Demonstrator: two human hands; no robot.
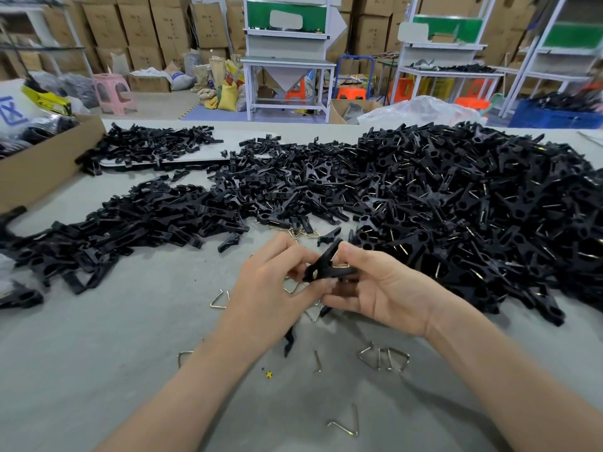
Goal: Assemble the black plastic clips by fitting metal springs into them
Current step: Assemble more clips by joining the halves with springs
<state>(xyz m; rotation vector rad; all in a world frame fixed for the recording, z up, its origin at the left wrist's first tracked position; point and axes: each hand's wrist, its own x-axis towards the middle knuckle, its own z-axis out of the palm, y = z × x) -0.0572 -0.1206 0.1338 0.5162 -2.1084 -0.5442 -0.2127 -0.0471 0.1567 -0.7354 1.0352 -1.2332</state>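
Had the clip (pixel 321 271) up off the worktop (pixel 130 370), dead centre in front of me, both hands on it. My left hand (pixel 270 288) pinched one end with the fingertips. My right hand (pixel 378 288) was curled round the other end, thumb on top. The spring (pixel 341 264) showed as a shiny bit at the clip right by that thumb; couldn't tell how far in it sat.

Going outward: loose springs (pixel 385 357) lay scattered on the worktop at 5 to 6 o'clock from the clip, plus a single one (pixel 219 300) at 8 o'clock, just beside my left hand. A stray black part (pixel 288 342) lay tucked against my left wrist.

The big heap of sprung clips (pixel 473 207) filled everything from 12 round to 3 o'clock, its edge close to my right hand. A flatter heap of plain black parts (pixel 130 223) ran out at 9 to 10 o'clock. Past that, a cardboard box (pixel 42 161) sat at 10 o'clock.
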